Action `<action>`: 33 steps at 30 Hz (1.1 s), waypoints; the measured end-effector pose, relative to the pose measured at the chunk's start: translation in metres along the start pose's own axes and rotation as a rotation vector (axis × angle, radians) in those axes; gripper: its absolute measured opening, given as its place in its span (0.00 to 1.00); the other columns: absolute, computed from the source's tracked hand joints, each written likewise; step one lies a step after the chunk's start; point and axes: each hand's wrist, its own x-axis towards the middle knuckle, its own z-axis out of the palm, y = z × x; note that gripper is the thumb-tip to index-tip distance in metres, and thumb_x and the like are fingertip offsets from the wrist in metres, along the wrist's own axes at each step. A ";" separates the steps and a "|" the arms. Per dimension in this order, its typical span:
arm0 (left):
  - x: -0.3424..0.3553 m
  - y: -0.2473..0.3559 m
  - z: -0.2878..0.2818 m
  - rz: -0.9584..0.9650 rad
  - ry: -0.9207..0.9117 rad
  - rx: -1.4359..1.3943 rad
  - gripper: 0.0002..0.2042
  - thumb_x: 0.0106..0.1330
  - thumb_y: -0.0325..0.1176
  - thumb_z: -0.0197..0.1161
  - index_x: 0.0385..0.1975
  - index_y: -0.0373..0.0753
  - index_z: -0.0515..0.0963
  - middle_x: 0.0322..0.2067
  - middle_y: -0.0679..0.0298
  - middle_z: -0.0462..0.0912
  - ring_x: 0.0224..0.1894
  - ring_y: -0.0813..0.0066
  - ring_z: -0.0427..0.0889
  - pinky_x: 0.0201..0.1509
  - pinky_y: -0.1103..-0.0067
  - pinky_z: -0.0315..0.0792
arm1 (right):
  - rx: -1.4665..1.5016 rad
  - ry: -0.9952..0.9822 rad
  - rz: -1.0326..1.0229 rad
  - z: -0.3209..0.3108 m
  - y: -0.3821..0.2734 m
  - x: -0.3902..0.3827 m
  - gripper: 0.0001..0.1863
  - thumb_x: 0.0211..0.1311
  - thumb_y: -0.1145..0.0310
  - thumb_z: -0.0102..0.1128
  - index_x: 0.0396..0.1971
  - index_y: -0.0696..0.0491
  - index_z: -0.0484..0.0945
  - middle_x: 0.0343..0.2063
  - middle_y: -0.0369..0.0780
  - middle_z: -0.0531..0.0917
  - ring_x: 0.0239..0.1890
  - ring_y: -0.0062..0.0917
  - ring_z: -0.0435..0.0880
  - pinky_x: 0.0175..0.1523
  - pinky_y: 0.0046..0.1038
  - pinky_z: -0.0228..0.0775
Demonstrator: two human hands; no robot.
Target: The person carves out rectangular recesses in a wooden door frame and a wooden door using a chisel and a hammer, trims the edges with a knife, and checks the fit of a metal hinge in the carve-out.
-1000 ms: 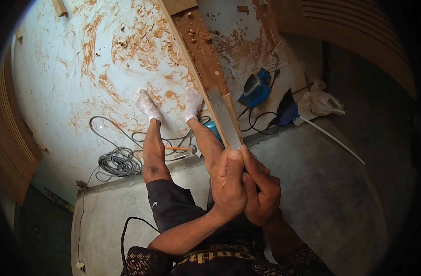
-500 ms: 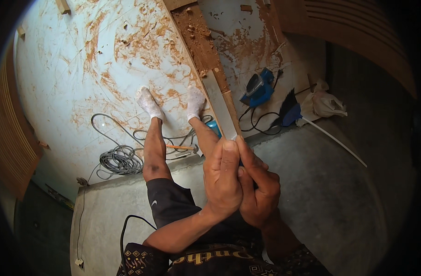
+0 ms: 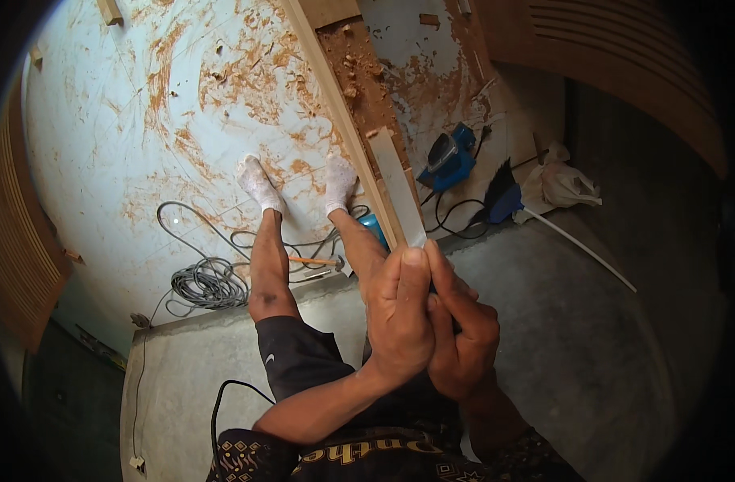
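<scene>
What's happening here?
A person has the left grip and right grip closed together around the near end of a flat metal blade. Its far end points along a wooden piece littered with shavings. A blue power tool and coiled cable lie nearby.

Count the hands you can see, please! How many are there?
2. The left hand and the right hand are side by side, both gripping the near end of a flat grey strip. Some fingers are hidden, but I see no other hands.
</scene>
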 end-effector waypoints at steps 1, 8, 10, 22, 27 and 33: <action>0.000 -0.001 0.001 -0.004 -0.010 -0.008 0.23 0.87 0.48 0.40 0.46 0.32 0.74 0.32 0.56 0.83 0.35 0.67 0.86 0.42 0.75 0.81 | 0.007 0.003 0.005 0.001 0.001 -0.001 0.27 0.74 0.77 0.49 0.71 0.65 0.70 0.58 0.58 0.84 0.61 0.43 0.86 0.66 0.37 0.73; 0.002 0.006 0.004 -0.023 -0.003 -0.105 0.23 0.86 0.48 0.40 0.45 0.32 0.74 0.31 0.55 0.83 0.34 0.67 0.85 0.42 0.74 0.81 | -0.001 0.042 -0.050 0.003 0.010 -0.002 0.24 0.73 0.78 0.54 0.68 0.63 0.74 0.56 0.57 0.85 0.60 0.49 0.86 0.62 0.39 0.79; 0.016 0.014 0.003 -0.024 -0.011 -0.141 0.23 0.86 0.48 0.40 0.44 0.32 0.74 0.31 0.55 0.83 0.34 0.66 0.85 0.43 0.74 0.81 | 0.017 0.027 -0.048 0.003 0.008 0.007 0.25 0.73 0.78 0.53 0.69 0.64 0.73 0.56 0.57 0.85 0.61 0.47 0.86 0.64 0.38 0.77; 0.007 0.014 0.007 -0.035 -0.013 -0.230 0.23 0.86 0.48 0.40 0.44 0.32 0.74 0.31 0.55 0.83 0.34 0.66 0.86 0.42 0.74 0.81 | 0.039 -0.025 0.010 -0.001 0.003 0.001 0.26 0.74 0.78 0.50 0.71 0.64 0.71 0.58 0.57 0.84 0.62 0.42 0.85 0.66 0.36 0.75; 0.006 0.016 0.014 -0.058 0.039 -0.207 0.23 0.86 0.47 0.40 0.43 0.32 0.74 0.31 0.55 0.82 0.34 0.67 0.85 0.42 0.75 0.81 | 0.005 0.027 -0.075 0.000 0.012 0.005 0.26 0.75 0.77 0.50 0.71 0.64 0.71 0.58 0.57 0.85 0.62 0.42 0.85 0.65 0.36 0.75; 0.010 0.013 0.002 0.041 0.131 0.136 0.20 0.84 0.40 0.45 0.37 0.30 0.77 0.42 0.41 0.83 0.56 0.52 0.80 0.60 0.67 0.73 | 0.032 -0.008 -0.058 0.000 0.008 0.017 0.26 0.76 0.77 0.49 0.71 0.64 0.70 0.58 0.58 0.84 0.63 0.45 0.85 0.66 0.36 0.74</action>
